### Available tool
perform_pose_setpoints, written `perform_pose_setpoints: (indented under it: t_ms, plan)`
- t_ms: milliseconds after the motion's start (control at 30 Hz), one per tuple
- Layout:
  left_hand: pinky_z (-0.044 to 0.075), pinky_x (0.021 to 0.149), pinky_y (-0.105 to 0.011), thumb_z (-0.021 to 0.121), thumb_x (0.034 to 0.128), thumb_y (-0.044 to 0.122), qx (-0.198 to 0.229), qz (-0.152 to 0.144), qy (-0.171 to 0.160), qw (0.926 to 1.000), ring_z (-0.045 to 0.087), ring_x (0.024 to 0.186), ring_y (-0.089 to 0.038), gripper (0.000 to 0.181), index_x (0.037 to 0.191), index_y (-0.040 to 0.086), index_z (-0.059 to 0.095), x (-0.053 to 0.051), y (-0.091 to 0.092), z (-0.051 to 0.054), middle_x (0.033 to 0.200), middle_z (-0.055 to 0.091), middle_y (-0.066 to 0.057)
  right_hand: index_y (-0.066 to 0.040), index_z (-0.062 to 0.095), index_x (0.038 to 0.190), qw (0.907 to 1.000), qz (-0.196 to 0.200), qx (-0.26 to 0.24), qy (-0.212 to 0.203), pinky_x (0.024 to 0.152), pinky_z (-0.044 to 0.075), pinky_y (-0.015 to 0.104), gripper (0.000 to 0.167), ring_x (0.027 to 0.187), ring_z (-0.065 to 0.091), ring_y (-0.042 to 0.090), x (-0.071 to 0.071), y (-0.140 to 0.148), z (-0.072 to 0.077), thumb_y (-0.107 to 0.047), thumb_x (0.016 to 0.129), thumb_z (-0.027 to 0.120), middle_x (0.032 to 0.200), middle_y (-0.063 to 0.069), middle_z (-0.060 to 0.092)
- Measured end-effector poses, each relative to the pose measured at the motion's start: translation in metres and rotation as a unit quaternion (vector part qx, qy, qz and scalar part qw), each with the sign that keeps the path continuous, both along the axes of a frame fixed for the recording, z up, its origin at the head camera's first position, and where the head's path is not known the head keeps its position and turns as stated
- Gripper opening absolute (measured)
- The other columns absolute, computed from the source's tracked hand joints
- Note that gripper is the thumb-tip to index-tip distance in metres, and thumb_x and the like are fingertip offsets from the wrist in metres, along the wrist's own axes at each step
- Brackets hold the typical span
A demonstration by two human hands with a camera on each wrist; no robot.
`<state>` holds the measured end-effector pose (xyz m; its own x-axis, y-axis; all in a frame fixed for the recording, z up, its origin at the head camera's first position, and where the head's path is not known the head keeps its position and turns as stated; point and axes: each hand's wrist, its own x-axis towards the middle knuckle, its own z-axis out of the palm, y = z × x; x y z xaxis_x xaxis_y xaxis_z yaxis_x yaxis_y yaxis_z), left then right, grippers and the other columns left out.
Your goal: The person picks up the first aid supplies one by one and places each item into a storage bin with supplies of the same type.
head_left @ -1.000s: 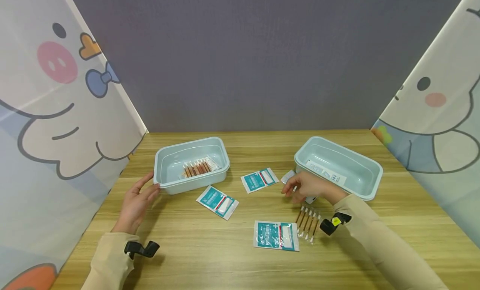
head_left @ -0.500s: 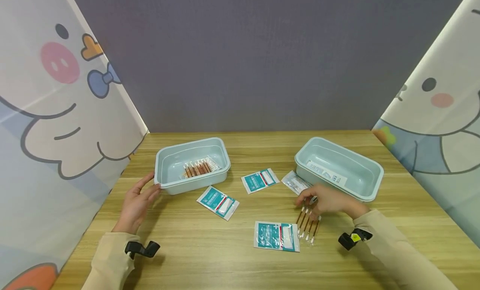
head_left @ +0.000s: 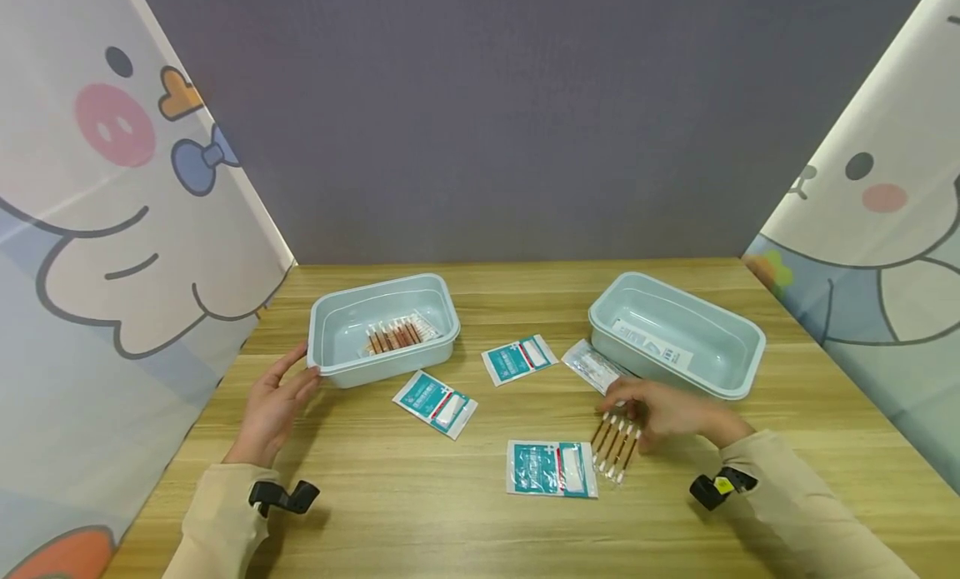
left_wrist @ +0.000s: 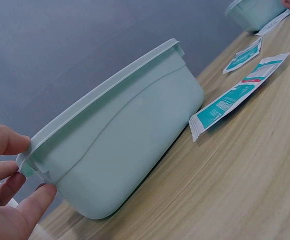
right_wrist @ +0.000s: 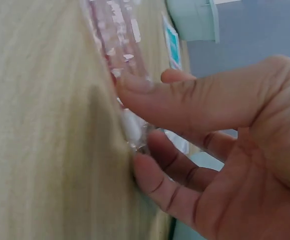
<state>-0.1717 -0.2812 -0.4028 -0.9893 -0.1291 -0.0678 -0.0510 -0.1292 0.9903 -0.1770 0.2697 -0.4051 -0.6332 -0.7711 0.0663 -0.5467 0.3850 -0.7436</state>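
A clear plastic packet of brown-stemmed cotton swabs (head_left: 617, 446) is lying beside a flat teal-and-white sachet (head_left: 534, 469) at the wood-grain surface (head_left: 420, 521); the right hand (head_left: 666, 411) is pinching its far end between thumb and fingers. The left hand (head_left: 272, 411) is gripping the near left corner of a pale blue-green rectangular plastic tray (head_left: 397, 366) with its fingers.

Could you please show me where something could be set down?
Bare table lies between the left hand and front teal packet, and behind the rear teal packet. Crowded around the right hand: swabs, silvery packet, right tub.
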Motion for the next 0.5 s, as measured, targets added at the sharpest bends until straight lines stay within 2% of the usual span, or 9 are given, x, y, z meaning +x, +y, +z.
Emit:
perform_pose_setpoints:
  t_ms: [133, 267, 500]
  plan:
    - [0.050, 0.092, -0.012, 0.057, 0.1011, 0.004, 0.002, 0.001, -0.001, 1.0000, 0.062, 0.100, 0.003, 0.066, 0.155, -0.005, 0.021, -0.0003, -0.0007, 0.0003, 0.163, 0.003, -0.020, 0.001, 0.070, 0.114, 0.9987, -0.039, 0.033, 0.000, 0.065, 0.051, 0.026, 0.068, 0.080, 0.051, 0.015, 0.0002, -0.0024, -0.0044, 0.015, 0.048, 0.075, 0.103, 0.008, 0.058]
    - [0.050, 0.092, -0.011, 0.057, 0.1012, 0.004, 0.002, 0.001, -0.003, 1.0000, 0.062, 0.101, 0.003, 0.066, 0.156, -0.005, 0.021, 0.0001, -0.0011, -0.0005, 0.163, 0.004, -0.020, -0.003, 0.073, 0.109, 0.9961, -0.064, 0.060, 0.013, 0.063, 0.050, 0.024, 0.059, 0.078, 0.051, 0.011, -0.0002, -0.0036, -0.0064, 0.013, 0.052, 0.079, 0.097, 0.001, 0.059]
    - [0.050, 0.092, -0.012, 0.058, 0.1014, 0.006, -0.003, 0.002, -0.005, 1.0000, 0.062, 0.101, 0.003, 0.066, 0.156, -0.004, 0.021, -0.0006, -0.0016, -0.0002, 0.163, 0.004, -0.020, -0.006, 0.076, 0.096, 0.9945, -0.086, 0.059, 0.010, 0.064, 0.050, 0.022, 0.041, 0.077, 0.053, 0.008, -0.0011, -0.0021, -0.0073, 0.006, 0.057, 0.084, 0.089, -0.003, 0.061]
